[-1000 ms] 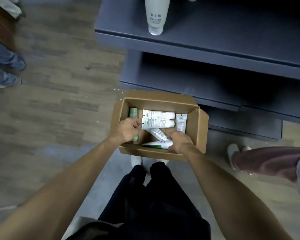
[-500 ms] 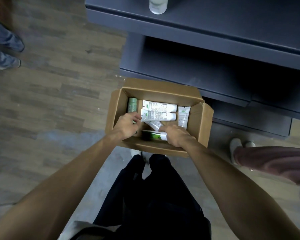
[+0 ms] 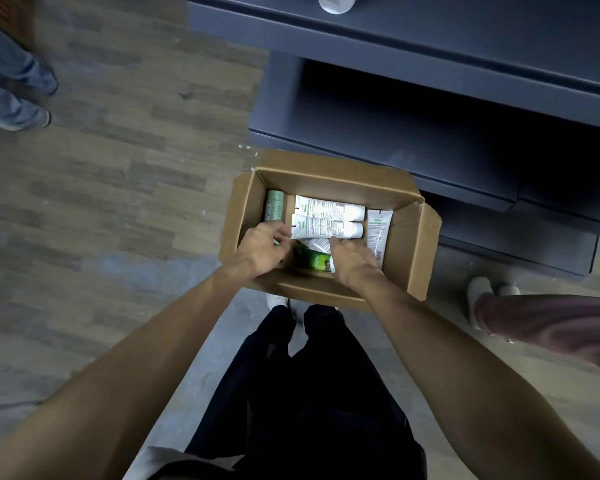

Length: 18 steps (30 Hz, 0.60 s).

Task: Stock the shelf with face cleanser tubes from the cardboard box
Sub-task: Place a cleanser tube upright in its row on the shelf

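Observation:
An open cardboard box sits on the floor in front of my feet. Inside lie two white cleanser tubes side by side, a third white tube along the right wall, a pale green tube at the left, a small white tube and a bright green tube. My left hand is curled over the lower end of the pale green tube. My right hand covers and grips the right end of the bright green tube. A white tube stands on the dark shelf above.
Lower dark shelves run behind the box. One person's shoes and jeans stand at the far left on the wood floor. Another person's leg and white shoes are close at the right.
My right hand has moved from the box's near wall up onto the bright green tube, which has turned to show its green face. The left hand has stayed on the pale green tube.

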Each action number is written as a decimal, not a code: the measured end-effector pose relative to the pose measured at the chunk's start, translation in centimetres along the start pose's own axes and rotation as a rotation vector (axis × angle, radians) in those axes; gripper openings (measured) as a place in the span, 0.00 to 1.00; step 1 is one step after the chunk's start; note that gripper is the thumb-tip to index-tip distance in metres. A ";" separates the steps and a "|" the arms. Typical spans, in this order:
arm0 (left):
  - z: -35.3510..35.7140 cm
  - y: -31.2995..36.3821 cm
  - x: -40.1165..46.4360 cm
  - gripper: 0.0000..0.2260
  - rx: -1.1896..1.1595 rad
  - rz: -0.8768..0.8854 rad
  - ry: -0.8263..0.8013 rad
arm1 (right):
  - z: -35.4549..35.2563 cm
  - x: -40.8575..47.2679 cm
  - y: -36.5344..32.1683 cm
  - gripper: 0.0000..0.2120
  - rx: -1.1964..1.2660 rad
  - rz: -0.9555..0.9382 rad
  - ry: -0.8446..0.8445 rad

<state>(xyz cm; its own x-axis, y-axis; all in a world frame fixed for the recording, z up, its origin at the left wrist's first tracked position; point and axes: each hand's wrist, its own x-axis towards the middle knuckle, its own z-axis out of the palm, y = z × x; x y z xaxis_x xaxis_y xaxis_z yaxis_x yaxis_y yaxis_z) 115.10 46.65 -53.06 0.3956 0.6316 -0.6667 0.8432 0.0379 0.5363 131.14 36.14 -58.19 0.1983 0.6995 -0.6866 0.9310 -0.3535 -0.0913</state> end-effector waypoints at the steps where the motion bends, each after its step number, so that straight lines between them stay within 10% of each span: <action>1: -0.1 0.0 -0.1 0.09 -0.006 -0.001 0.001 | 0.0 0.0 -0.3 0.24 -0.066 0.040 0.004; 9: -0.5 -0.2 -0.8 0.08 0.071 0.007 0.015 | -0.1 -0.6 -1.0 0.23 -0.205 0.117 0.066; 18: -1.0 0.7 -0.8 0.26 -0.002 0.003 -0.040 | -0.9 -4.3 1.7 0.19 0.525 0.093 0.180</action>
<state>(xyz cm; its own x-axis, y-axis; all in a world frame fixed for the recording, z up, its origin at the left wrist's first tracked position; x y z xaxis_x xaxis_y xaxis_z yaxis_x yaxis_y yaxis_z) 114.96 46.93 -51.62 0.4127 0.6005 -0.6849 0.8411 0.0373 0.5396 132.15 33.13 -54.77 0.3643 0.7292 -0.5793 0.6388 -0.6483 -0.4143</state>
